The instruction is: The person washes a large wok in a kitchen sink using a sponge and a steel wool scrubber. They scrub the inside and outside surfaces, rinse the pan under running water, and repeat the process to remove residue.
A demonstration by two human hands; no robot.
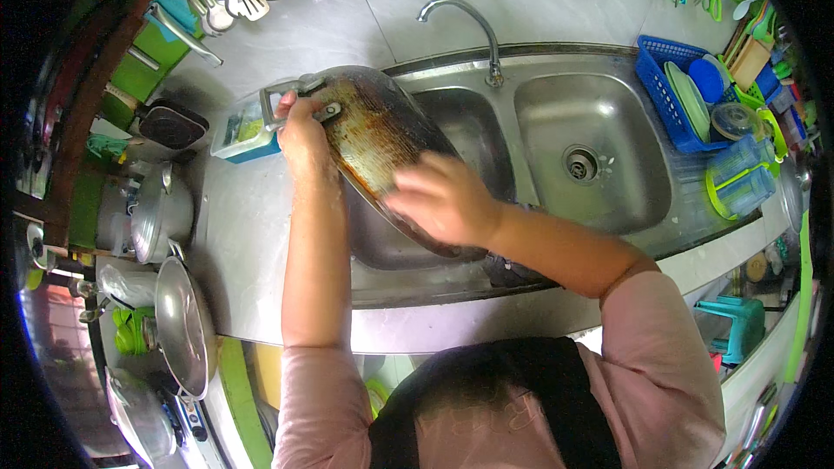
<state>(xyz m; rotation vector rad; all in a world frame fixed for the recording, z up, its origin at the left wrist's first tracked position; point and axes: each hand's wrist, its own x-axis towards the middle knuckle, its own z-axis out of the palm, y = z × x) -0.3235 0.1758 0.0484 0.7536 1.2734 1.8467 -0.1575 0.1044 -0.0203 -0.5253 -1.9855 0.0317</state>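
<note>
A large metal pan (374, 120) is tilted over the left sink basin (479, 137). Its underside faces up, stained brown and black with a scratched, lighter patch in the middle. My left hand (303, 137) grips the metal loop handle (267, 106) at the pan's upper left end. On the lower part of the underside lies my right hand (446, 198), blurred by motion, with its fingers stretched over the surface. Whether anything is under those fingers is hidden. The pan's far lower rim reaches down into the basin.
A chrome faucet (490, 39) rises behind the basins. The right basin (606, 202) has a drain. A blue plastic basket (668, 111) with dishes stands at right. Left of the pan are a sponge container (244, 153), a lidded pot (153, 215) and a wok (186, 326). Dark cloth (515, 270) lies at the sink's front.
</note>
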